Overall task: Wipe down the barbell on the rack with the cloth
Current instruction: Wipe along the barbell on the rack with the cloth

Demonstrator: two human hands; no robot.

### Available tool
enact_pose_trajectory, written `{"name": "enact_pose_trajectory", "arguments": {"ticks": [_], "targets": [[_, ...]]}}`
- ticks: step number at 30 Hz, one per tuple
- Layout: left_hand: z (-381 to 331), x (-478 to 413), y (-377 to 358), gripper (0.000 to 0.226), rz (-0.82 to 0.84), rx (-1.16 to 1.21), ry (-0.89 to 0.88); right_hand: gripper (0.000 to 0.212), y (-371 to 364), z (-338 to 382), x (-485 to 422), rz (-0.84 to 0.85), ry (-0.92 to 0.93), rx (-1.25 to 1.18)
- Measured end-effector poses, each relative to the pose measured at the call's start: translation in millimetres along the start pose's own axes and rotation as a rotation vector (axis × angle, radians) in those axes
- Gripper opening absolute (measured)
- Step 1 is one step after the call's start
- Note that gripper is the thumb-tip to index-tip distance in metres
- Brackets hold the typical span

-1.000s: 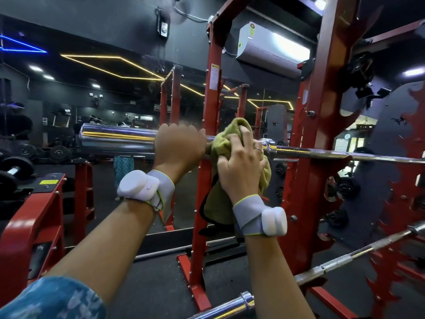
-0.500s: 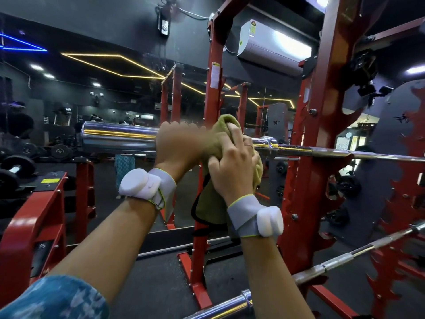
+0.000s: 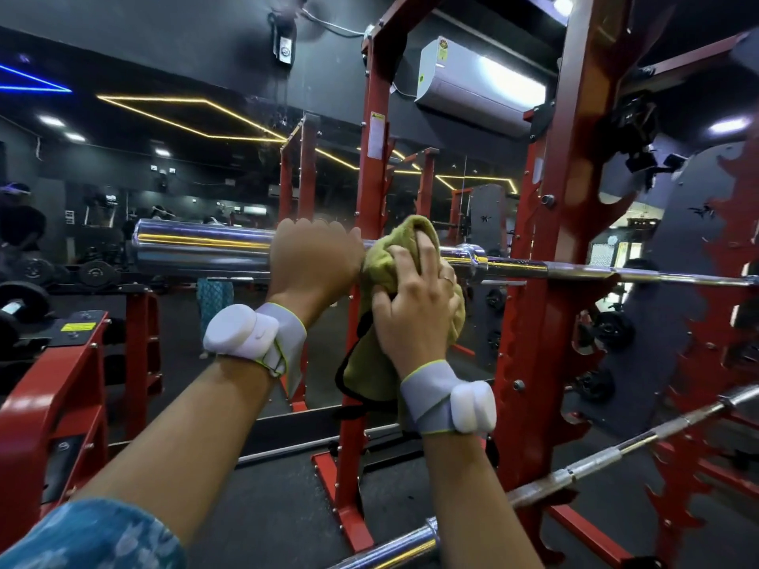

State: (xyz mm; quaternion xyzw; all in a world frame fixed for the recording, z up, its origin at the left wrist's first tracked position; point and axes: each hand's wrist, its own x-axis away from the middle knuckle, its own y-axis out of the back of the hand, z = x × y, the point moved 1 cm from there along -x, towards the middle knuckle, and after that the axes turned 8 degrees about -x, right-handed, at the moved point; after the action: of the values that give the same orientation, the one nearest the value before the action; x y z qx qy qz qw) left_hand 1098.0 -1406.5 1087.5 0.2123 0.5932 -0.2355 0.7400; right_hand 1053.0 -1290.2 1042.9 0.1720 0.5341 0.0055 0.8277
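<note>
A chrome barbell (image 3: 197,248) lies level across the red rack (image 3: 562,248), its thick sleeve reaching left and its thin shaft running right. My left hand (image 3: 314,264) is wrapped over the sleeve near its inner end. Right beside it, my right hand (image 3: 415,305) grips a yellow-green cloth (image 3: 384,256) bunched around the bar next to the collar. Loose cloth hangs below my right palm. The bar under both hands is hidden.
A second barbell (image 3: 616,453) slants across lower on the rack at the right. A red upright (image 3: 369,190) stands just behind my hands. A red bench frame (image 3: 49,384) sits at the left, and dumbbells (image 3: 24,297) lie at the far left.
My right hand slid the cloth left along the bar until it met my left hand, and now sits slightly back to the right. My left hand kept its grip.
</note>
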Motion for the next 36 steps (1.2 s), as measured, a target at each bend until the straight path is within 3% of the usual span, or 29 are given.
{"name": "enact_pose_trajectory", "arguments": {"ticks": [5, 10, 20, 30, 36], "targets": [[2.8, 0.8, 0.6, 0.052, -0.007, 0.014, 0.004, 0.045, 10.5, -6.4, -38.3, 0.020, -0.038, 0.055], [3.2, 1.4, 2.2, 0.053, 0.023, 0.021, 0.011, 0.049, 18.0, -35.2, -41.3, -0.078, -0.282, 0.041], [2.3, 1.1, 0.0, 0.052, -0.002, 0.070, 0.026, 0.041, 14.9, -13.9, -45.6, -0.009, -0.140, 0.097], [3.0, 1.1, -1.1, 0.052, -0.007, 0.080, 0.034, 0.054, 11.9, -49.6, -22.8, -0.081, -0.328, 0.082], [1.4, 1.1, -0.3, 0.052, -0.011, 0.038, 0.037, 0.049, -1.6, -67.1, 12.4, -0.051, -0.389, 0.016]]}}
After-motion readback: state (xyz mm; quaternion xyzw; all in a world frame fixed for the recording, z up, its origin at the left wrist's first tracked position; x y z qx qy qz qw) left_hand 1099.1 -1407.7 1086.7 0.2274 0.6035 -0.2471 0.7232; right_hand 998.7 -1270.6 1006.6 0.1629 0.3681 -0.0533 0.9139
